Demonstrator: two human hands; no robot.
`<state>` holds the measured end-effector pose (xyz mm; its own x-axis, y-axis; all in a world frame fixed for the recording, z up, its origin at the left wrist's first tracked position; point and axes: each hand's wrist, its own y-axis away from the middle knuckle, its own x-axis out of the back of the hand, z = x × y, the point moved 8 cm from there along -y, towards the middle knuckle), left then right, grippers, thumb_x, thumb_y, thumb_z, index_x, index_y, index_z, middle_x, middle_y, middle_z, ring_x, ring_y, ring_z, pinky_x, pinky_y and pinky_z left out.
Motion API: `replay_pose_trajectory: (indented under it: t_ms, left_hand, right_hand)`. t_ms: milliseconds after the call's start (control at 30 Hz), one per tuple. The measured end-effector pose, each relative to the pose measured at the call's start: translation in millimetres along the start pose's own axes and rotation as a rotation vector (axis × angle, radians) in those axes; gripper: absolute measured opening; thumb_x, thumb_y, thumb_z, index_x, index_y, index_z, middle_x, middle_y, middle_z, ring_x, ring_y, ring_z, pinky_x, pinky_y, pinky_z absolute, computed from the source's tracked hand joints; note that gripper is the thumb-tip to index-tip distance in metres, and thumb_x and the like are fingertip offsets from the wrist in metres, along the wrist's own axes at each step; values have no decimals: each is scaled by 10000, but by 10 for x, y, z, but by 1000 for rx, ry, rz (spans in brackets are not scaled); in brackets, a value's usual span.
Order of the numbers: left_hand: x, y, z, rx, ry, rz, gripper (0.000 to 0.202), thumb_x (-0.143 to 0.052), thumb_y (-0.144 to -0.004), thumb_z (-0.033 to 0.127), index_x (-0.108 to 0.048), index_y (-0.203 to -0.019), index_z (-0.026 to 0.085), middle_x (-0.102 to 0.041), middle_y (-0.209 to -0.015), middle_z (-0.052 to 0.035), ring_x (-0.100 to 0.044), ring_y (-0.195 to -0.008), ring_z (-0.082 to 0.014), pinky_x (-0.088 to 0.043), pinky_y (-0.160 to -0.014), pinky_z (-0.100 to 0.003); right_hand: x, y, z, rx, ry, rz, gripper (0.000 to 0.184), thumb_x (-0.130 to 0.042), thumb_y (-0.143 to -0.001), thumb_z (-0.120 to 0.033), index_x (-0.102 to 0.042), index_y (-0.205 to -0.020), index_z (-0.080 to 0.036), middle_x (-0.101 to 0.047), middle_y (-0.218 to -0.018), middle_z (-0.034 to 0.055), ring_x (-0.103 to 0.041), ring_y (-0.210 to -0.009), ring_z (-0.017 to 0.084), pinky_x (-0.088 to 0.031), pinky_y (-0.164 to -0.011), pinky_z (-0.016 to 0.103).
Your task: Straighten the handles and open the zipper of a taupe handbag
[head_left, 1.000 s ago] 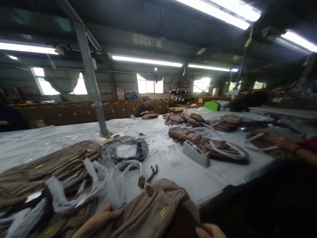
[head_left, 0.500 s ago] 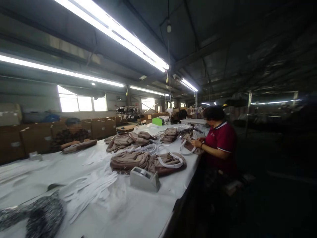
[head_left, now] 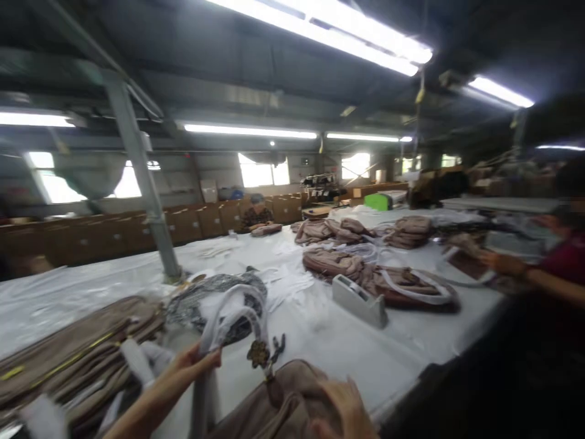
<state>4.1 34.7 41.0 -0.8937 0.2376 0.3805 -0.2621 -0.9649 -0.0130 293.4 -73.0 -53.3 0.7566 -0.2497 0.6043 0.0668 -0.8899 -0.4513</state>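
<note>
A tan fabric bag lies at the table's near edge, just in front of me. Its handles are wrapped in white material and arch upward. My left hand pinches the wrapped handle near its base. My right hand rests on the top right of the bag with its fingers spread. A dark metal charm hangs where the handle joins the bag.
A stack of flat tan bags lies at left. A grey tape dispenser stands mid-table before heaps of tan bags. A person's arm reaches in from the right. Another person sits across the white table. A steel post rises from it.
The view swung right to a co-worker half a second ago and has come back to the bag. My left hand has moved up onto the wrapped handle, which now stands higher.
</note>
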Motion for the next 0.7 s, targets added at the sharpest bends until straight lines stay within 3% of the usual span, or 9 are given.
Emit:
replay_pose_trajectory:
  t_ms: [67,167,233,300,400,500,600,700]
  left_hand:
    - [168,186,-39,-49,32,-17,341,-666,-718,487,-608,-776,156,-614,-708,-10,-540,-738,-177,-409,-700,-273]
    - [135,294,-24,-96,75,-129,303,-645,-752,455,-599,-783,157,-622,-697,-20,-525,-696,-161,-384,-668,-262]
    - [64,333,21,-95,100,-207,264,-642,-768,415,-607,-789,154,-627,-719,-28,-531,-714,-163,-389,-685,-266]
    - [7,383,93,-88,148,-284,233,-646,-770,382,-621,-807,153,-634,-751,-37,-545,-743,-173,-402,-721,-284]
    - [-23,441,191,-64,209,-375,213,-660,-760,354,-641,-815,149,-642,-765,-49,-561,-755,-187,-413,-750,-310]
    - [70,396,229,-54,252,-374,240,-666,-747,367,-662,-812,136,-640,-781,-65,-566,-772,-197,-417,-755,-309]
    - [256,248,230,-39,383,-300,458,-689,-706,419,-618,-1098,192,-630,-1003,-80,-576,-865,-222,-424,-797,-321]
    - [343,60,300,-41,484,-279,671,-684,-700,435,-455,-1304,257,-598,-1103,-73,-568,-937,-236,-411,-869,-354]
  right_hand:
    - [95,-387,-50,-73,-197,-41,625,-594,-778,-488,-464,-1303,-176,-510,-1307,172,-460,-1213,315,-359,-1024,491]
    - [219,-996,-282,-77,-344,-138,896,-681,-686,-513,-305,-1391,-106,-345,-1430,188,-311,-1319,300,-234,-1098,472]
    - [153,-1353,-443,-84,-487,-255,1075,-765,-607,-463,-178,-1429,-94,-223,-1482,194,-194,-1366,280,-117,-1129,442]
    - [10,-1655,-574,-79,-561,-344,1171,-809,-549,-439,-118,-1442,-129,-194,-1492,190,-175,-1370,277,-110,-1122,441]
    - [-331,-1919,-787,-46,-701,-559,980,-782,-583,-452,-296,-1394,-194,-466,-1353,149,-433,-1231,268,-346,-1007,415]
    - [-583,-1984,-986,-18,-785,-743,677,-779,-591,-438,-573,-1173,-160,-681,-946,74,-621,-884,222,-469,-780,340]
    - [-653,-1993,-1127,4,-805,-795,405,-801,-570,-404,-685,-825,-112,-621,-662,-3,-569,-647,146,-433,-645,276]
    - [-608,-2000,-1233,16,-814,-762,321,-772,-617,-406,-665,-726,-123,-560,-604,-42,-492,-590,97,-382,-590,236]
